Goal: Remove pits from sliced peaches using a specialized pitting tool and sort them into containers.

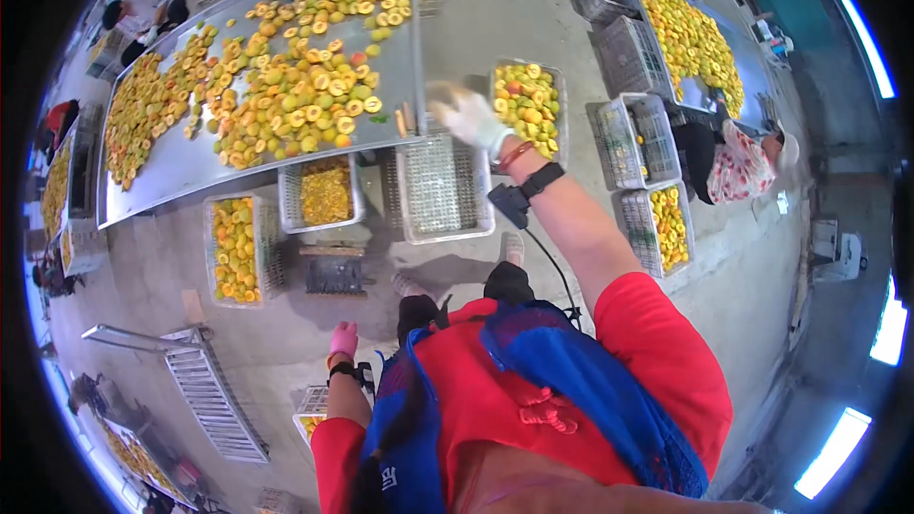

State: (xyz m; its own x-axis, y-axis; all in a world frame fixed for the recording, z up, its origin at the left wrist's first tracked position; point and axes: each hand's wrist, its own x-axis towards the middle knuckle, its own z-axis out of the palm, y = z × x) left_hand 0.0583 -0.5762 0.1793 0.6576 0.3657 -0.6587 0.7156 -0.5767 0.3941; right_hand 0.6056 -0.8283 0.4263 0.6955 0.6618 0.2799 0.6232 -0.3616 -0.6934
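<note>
My right hand (468, 121), in a whitish glove, reaches out beside the near right corner of a metal table (161, 196). Its fingers are blurred, so whether it holds anything cannot be told. Below it stands a grey plastic crate (443, 193) with no fruit visible inside. Halved yellow-green stone fruit (307, 100), apparently peaches or apricots, lie spread over the table. Two slim tan-handled tools (404, 120) lie at its corner. My left hand (344, 340), in a pink glove, hangs low over the floor at my side, away from the crates; its fingers look curled, their grip unclear.
A full fruit crate (528, 103) stands right of my right hand, another (234, 250) at the left. A crate of yellow scraps (325, 193) is under the table edge, near a low dark stool (334, 273). A metal rack (214, 396) lies lower left. Co-workers sit by other tables.
</note>
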